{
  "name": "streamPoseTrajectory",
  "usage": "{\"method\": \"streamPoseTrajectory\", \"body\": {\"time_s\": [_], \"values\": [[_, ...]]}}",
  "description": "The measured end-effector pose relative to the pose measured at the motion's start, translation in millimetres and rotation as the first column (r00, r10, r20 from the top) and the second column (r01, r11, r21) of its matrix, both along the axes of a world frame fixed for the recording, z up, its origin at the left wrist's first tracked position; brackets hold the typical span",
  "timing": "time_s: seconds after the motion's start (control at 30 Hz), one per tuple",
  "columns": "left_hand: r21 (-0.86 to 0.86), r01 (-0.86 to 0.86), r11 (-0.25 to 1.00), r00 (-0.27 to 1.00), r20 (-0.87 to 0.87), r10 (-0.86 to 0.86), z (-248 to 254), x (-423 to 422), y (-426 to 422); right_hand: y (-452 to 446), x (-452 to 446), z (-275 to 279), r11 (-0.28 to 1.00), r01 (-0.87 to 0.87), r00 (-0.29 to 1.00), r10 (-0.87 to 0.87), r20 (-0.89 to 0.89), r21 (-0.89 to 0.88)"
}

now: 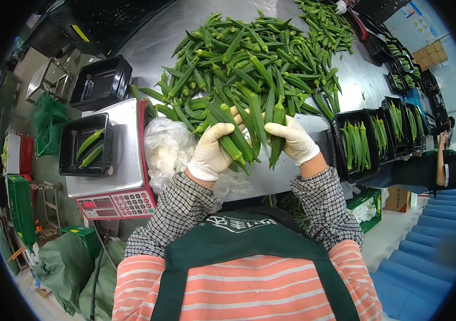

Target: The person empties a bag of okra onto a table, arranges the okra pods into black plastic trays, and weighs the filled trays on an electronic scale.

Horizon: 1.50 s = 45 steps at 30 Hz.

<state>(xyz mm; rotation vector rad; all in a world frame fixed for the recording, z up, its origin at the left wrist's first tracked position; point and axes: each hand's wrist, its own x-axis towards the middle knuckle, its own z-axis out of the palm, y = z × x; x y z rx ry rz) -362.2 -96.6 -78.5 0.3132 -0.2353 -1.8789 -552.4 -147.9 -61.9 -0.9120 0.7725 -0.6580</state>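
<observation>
Both hands curled — each gripping okra pods.

Okay, these okra pods are nice: whole, green, long, ridged and tapered. There's a slanted bunch in the left hand and more pods, nearly lengthwise to the person, in the right hand.

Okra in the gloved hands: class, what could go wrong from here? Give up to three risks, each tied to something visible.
1. The left hand and right hand hold several okra pods at differing angles, so one might slip out.
2. Crumpled clear plastic lies beside the left sleeve, which could snag it.
3. The black tray seems close to the outer edge of the scale; a knock might shift it.
</observation>
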Motion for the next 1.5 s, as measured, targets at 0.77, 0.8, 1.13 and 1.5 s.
{"method": "streamPoseTrajectory", "body": {"time_s": [0.77,0.8,1.13,1.5], "values": [[-0.209,-0.525,0.825,0.587,0.613,0.528,52,74,29,-24,29,-47,0.984,0.125,0.946,-0.156,-0.283,-0.126],[-0.295,-0.550,0.782,0.475,0.659,0.583,76,97,40,-27,30,-52,0.988,0.091,0.960,-0.121,-0.254,-0.125],[-0.120,0.229,0.966,-0.795,0.549,0.257,62,304,85,-21,55,-25,0.989,-0.055,0.940,0.005,-0.342,-0.136],[-0.341,-0.349,0.873,-0.425,0.888,0.177,48,382,144,-13,241,85,0.570,-0.665,0.737,0.395,-0.549,-0.483]]}}
